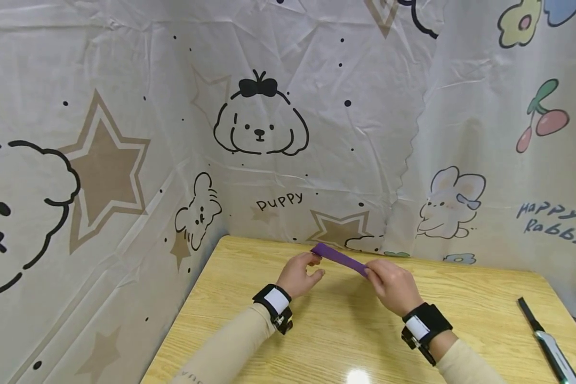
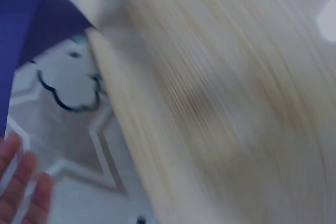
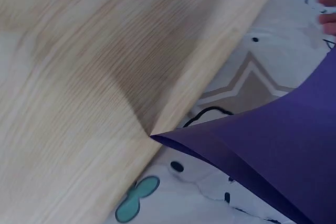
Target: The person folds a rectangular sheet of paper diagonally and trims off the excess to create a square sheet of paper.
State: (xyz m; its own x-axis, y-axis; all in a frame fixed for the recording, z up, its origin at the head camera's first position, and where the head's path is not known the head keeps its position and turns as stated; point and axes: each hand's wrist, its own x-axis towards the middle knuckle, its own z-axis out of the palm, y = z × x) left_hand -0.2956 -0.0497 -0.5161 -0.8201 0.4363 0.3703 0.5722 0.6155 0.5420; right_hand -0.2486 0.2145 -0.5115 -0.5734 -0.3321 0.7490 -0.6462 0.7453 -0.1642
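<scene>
- Purple paper (image 1: pixel 341 257) is up over the far part of the bench (image 1: pixel 326 330), between the two hands, doubled over with its layers gaping in the right wrist view.
- Right hand (image 1: pixel 396 285): fingers and thumb pinch one end.
- Left hand (image 1: pixel 300 277): fingers apart from the thumb, just beside the other end; from our blurred left wrist view we cannot tell whether they touch it.
- We judge it very light, springy along the bend, floppy across a long span, easily creased or torn.
- Best hold, we reckon: flat pinches near both ends, layers together, pressing lightly; the bowed middle would buckle.
</scene>
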